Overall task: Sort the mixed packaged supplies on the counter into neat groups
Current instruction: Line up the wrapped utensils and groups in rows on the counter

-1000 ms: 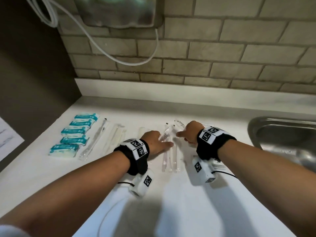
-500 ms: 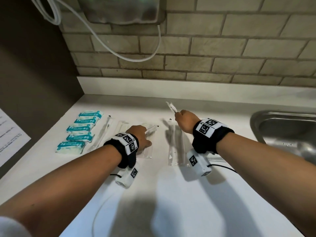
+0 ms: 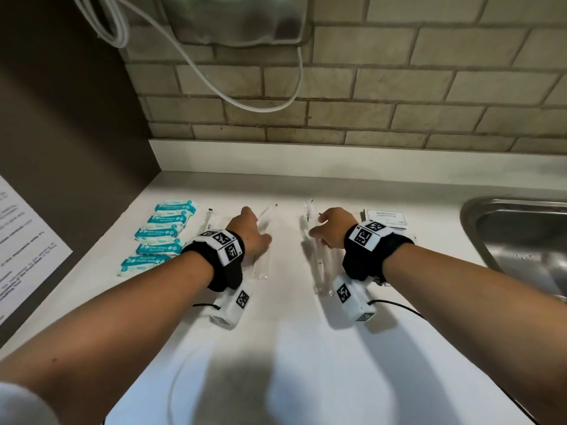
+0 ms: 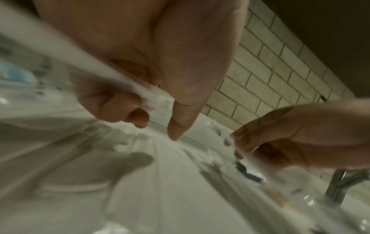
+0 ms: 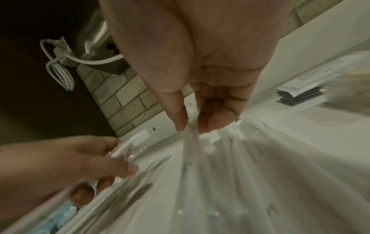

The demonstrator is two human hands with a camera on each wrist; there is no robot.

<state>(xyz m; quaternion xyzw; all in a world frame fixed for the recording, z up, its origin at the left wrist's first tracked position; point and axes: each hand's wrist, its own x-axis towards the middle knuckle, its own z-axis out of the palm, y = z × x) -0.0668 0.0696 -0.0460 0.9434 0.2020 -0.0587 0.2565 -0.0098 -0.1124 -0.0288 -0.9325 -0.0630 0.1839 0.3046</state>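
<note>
Each hand holds one long clear-wrapped toothbrush packet above the white counter (image 3: 288, 332). My left hand (image 3: 249, 234) grips its packet (image 3: 266, 220) with curled fingers (image 4: 128, 109), the wrapper (image 4: 112, 74) running back across the palm. My right hand (image 3: 331, 228) pinches the end of another clear packet (image 3: 309, 211) between thumb and finger (image 5: 189, 126). More clear packets (image 3: 322, 268) lie beneath the right hand. Teal packets (image 3: 162, 237) sit in a neat column at the left. A stack of white shampoo sachets (image 3: 385, 216) lies to the right.
A steel sink (image 3: 521, 240) opens at the far right. A brick backsplash (image 3: 337, 118) and white upstand close the back. A wall-mounted steel unit (image 3: 239, 19) with a white cable hangs above. A dark wall with a printed sheet (image 3: 27, 246) bounds the left.
Both hands were together over the middle clear packets. They have drawn apart, the left carrying one packet leftward and the right holding another by its end.
</note>
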